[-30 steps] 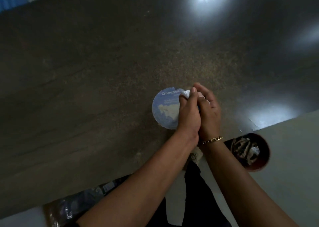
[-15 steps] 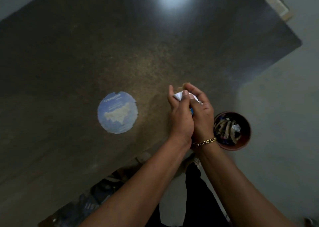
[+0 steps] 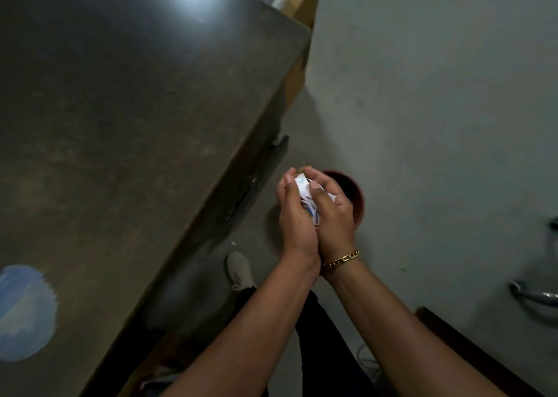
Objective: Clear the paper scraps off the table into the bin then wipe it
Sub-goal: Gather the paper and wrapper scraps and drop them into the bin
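Both the left hand (image 3: 297,224) and right hand (image 3: 333,215) have swung off the dark counter (image 3: 136,125) over the round red bin (image 3: 358,199), their grip cupping crumpled white paper scraps (image 3: 303,184). Part the palms squarely above its mouth.

bin (image 3: 359,206): mostly hidden | blue disc (image 3: 24,312): cut by left edge, blurred

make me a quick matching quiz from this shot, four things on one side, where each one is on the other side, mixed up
Things
1. paper scraps
2. bin
3. blue disc
4. gold bracelet

Places
A. lying on the table
B. on the floor, partly hidden behind the right hand
C. cupped between the left hand and the right hand
D. round the right wrist

Pairs: 1-C, 2-B, 3-A, 4-D
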`<action>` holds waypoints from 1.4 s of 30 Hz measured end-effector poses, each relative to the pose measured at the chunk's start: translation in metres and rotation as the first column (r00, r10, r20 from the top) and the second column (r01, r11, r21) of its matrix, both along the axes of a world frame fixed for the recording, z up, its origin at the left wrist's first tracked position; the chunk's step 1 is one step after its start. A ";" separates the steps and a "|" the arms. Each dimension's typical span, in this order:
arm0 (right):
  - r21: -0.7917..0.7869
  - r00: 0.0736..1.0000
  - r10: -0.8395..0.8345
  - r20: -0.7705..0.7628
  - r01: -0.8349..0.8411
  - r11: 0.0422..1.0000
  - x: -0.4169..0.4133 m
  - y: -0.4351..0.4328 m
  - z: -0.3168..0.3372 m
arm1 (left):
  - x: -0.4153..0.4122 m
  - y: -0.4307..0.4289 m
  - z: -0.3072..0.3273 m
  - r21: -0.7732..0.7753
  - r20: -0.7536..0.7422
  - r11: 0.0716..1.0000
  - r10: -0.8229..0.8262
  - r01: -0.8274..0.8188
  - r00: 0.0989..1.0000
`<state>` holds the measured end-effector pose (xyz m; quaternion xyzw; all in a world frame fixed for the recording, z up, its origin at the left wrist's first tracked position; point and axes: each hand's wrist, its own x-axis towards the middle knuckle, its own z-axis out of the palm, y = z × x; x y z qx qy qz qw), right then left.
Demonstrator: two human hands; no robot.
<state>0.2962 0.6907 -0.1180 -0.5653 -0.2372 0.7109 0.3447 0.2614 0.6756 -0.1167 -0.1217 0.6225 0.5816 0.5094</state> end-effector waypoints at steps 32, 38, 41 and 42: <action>-0.104 0.817 0.006 0.576 0.066 0.992 0.104 0.055 -0.519 | 0.084 0.064 -0.500 -0.252 0.158 0.828 -0.475 0.500 0.866; -0.125 0.875 -0.170 0.453 0.251 0.960 0.117 0.057 -0.482 | 0.085 0.060 -0.466 -0.228 0.115 0.899 -0.356 0.374 0.927; -0.070 0.792 -0.038 0.610 0.101 0.992 0.127 0.050 -0.460 | 0.086 0.063 -0.442 -0.260 -0.019 0.886 -0.403 0.384 0.915; -0.044 0.763 -0.004 0.646 0.043 0.998 0.129 0.048 -0.456 | 0.086 0.065 -0.435 -0.259 -0.095 0.883 -0.427 0.392 0.899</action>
